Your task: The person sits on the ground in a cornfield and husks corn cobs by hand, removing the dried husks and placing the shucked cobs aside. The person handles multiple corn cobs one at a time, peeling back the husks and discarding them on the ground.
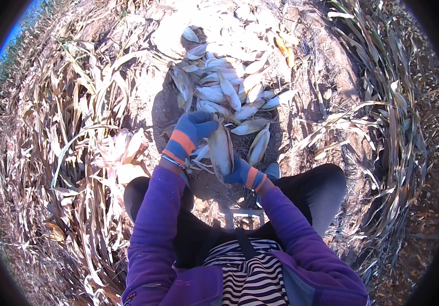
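Between my two gloved hands is an ear of corn (221,150) in its pale, dry husk, tilted with one end toward me. My left hand (195,130), in a blue glove with orange bands, is closed on its upper end. Lower down, my right hand (242,172) in a matching glove grips the other end from the right side; some of its fingers are hidden behind the husk. Just beyond my hands lies a heap of husked-over corn ears (224,86), several overlapping. One separate ear (259,144) rests right of my right hand.
Dry corn stalks and leaves (87,122) cover the ground on the left, and more stalks (382,112) lie in a band on the right. My bent knees (321,194) flank the work spot. Part of a metal frame (245,213) shows between my legs. Yellowish husks (285,48) lie beyond the heap.
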Tool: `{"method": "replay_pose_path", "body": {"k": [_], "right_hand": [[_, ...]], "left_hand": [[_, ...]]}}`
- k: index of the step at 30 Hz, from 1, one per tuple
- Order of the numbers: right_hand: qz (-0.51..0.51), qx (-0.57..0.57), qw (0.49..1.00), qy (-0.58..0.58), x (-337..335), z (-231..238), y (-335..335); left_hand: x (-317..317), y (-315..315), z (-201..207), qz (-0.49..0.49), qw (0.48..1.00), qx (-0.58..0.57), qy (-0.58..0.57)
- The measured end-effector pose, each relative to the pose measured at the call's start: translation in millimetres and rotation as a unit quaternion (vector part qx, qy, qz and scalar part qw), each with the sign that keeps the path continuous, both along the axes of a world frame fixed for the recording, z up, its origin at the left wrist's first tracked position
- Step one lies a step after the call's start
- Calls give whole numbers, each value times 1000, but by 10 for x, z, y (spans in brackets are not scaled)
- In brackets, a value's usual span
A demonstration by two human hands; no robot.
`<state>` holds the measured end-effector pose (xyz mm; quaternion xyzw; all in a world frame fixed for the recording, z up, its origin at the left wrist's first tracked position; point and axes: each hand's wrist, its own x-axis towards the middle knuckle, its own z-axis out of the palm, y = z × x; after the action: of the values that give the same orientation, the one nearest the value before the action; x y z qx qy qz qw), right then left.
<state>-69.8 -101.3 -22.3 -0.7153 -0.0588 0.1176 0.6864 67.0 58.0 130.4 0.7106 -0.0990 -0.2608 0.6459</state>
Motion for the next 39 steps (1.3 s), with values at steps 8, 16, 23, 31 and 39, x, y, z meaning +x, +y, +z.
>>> {"method": "replay_pose_path", "body": {"k": [8,16,23,31,39], "right_hand": [[5,-48,999,-10,21,32,94],[-39,-13,998,-45,10,-202,56],[-56,-70,993,-76,18,-186,19],[-76,-118,987,-74,86,-222,32],[-82,-105,990,-38,137,72,55]], "left_hand": [[-12,-36,-199,39,993,15,-111],[-10,-103,-222,68,993,4,-91],[30,-54,-279,102,985,-130,49],[21,-90,-284,82,984,-147,64],[-9,-217,-283,72,990,-63,-99]]}}
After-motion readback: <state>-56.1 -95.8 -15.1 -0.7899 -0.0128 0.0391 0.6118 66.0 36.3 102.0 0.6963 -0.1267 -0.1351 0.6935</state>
